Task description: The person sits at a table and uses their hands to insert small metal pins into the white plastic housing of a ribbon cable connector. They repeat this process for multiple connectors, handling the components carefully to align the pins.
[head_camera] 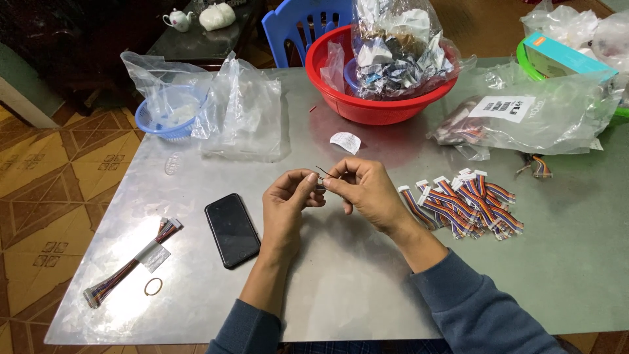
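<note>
- I have both hands raised over the middle of the table (367, 288), fingertips meeting.
- My left hand (288, 196) is closed in a pinch on a small connector (320, 187); my right hand (363, 187) is closed too, pinching the same piece from the other side, with thin dark wire ends (322, 171) poking up between the thumbs.
- To do this well, I judge the left pinch should stay firm and steady while the right fingertips do the fine work, keeping the piece close over the table so nothing dropped goes far.
- The connector is tiny and pale, mostly hidden by my fingers; I cannot tell its exact shape.
- Just right of my right wrist lies a pile of striped cables (465, 206) with white plugs.
- A dark phone (232, 229) lies left of my left arm; further left, 1 taped cable bundle (131, 265) and a rubber band (153, 286).
- A red basin (341, 98) of scraps stands well behind.
</note>
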